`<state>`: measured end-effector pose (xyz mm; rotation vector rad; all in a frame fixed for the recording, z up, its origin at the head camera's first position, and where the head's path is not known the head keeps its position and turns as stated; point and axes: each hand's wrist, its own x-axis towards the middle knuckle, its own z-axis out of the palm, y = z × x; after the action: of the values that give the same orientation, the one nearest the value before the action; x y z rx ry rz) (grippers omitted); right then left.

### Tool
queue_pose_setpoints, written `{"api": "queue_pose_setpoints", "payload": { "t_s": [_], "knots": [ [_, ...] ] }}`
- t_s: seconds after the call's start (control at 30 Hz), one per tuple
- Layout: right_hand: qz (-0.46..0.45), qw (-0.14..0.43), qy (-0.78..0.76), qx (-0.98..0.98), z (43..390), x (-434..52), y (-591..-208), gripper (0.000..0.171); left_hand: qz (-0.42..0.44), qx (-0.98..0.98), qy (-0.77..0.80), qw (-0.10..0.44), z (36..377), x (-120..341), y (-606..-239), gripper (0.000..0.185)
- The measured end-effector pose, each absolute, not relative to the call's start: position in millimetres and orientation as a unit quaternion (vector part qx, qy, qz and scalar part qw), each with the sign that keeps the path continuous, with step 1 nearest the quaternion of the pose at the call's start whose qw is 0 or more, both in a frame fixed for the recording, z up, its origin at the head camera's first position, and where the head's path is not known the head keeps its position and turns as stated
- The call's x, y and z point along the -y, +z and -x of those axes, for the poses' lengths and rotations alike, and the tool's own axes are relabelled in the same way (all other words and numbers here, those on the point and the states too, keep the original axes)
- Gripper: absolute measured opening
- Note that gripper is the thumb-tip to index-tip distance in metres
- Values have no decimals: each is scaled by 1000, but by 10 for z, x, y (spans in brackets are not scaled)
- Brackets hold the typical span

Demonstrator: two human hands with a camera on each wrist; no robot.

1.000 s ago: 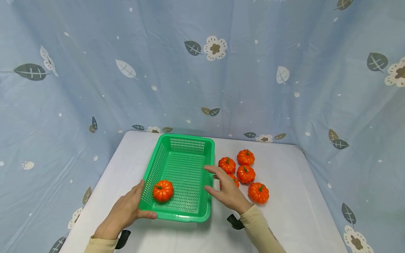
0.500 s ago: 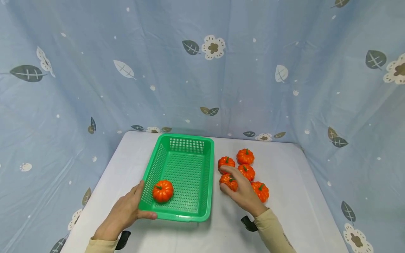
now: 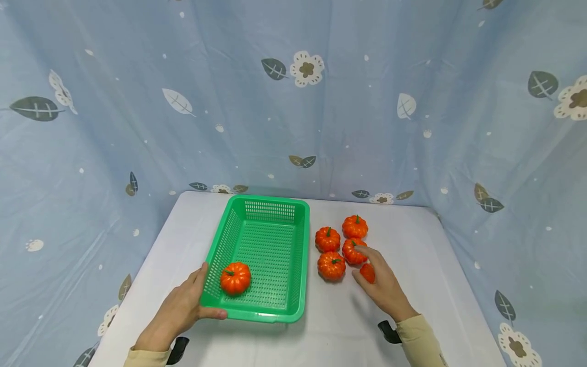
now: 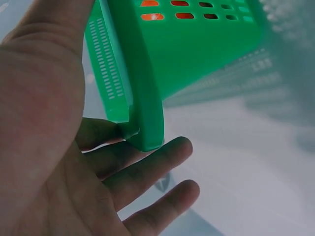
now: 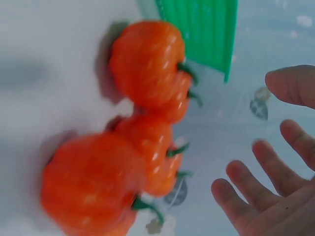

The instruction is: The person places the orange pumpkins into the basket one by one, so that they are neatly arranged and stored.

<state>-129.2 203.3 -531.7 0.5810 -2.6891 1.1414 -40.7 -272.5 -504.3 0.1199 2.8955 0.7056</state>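
Note:
A green plastic basket (image 3: 252, 315) stands on the table, with one small orange pumpkin (image 3: 235, 279) in its near left corner. My left hand (image 3: 180, 307) rests at that corner, thumb along the near rim and fingers at the left side. In the left wrist view the fingers of this hand (image 4: 113, 172) look extended, against the basket rim (image 4: 145, 108). My right hand (image 3: 385, 285) hovers at the front-right pumpkin (image 3: 367, 273), partly hiding it. Its fingers and thumb are spread, holding nothing, in the right wrist view, beside the large nearest pumpkin (image 5: 91, 182).
Several more pumpkins with green stems cluster right of the basket: a front left one (image 3: 331, 266), a back left one (image 3: 327, 239), a back right one (image 3: 355, 227) and a middle one (image 3: 353, 251). White cloth covers the table (image 3: 431, 255); a blue patterned curtain (image 3: 293, 112) hangs behind.
My right hand has moved right and slightly nearer, from the basket's right rim past the front left pumpkin to the front right one. My left hand stays at the basket corner.

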Motion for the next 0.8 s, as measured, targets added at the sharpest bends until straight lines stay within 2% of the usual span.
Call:
{"api": "queue_pose_setpoints", "payload": {
  "t_s": [0.33, 0.8],
  "knots": [
    [-164, 163, 382, 895, 1264, -2391, -5411, 73, -39, -967, 237, 85, 408, 2727, -5031, 139],
    [-98, 126, 363, 918, 1197, -2744, -5524, 76, -47, -969, 231, 76, 419, 2725, -5029, 139]
  ]
}}
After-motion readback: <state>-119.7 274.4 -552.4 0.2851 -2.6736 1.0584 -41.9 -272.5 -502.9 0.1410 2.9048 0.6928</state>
